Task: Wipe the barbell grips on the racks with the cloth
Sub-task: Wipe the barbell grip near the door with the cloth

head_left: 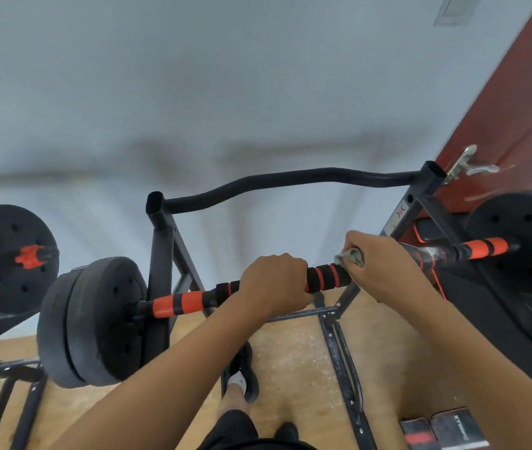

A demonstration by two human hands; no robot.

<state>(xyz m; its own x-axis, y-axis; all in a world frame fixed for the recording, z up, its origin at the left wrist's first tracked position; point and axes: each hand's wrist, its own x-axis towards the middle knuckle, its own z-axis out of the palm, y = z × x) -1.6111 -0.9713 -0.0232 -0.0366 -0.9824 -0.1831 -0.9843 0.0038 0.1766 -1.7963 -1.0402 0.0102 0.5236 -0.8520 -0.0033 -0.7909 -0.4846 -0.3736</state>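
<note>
A barbell lies across a black steel rack, with black and orange foam grips along its bar. My left hand grips the foam middle of the bar from above. Just to its right, my right hand holds a small grey cloth wrapped against the bar. Beyond that hand the bar shows a bare worn stretch, then another orange grip. Black weight plates sit at the left end and the right end.
A second barbell's plate with an orange collar hangs at the far left on another rack. A pale wall stands close behind. A red door with a metal handle is at the right. My feet stand on the wooden floor; small boxes lie at lower right.
</note>
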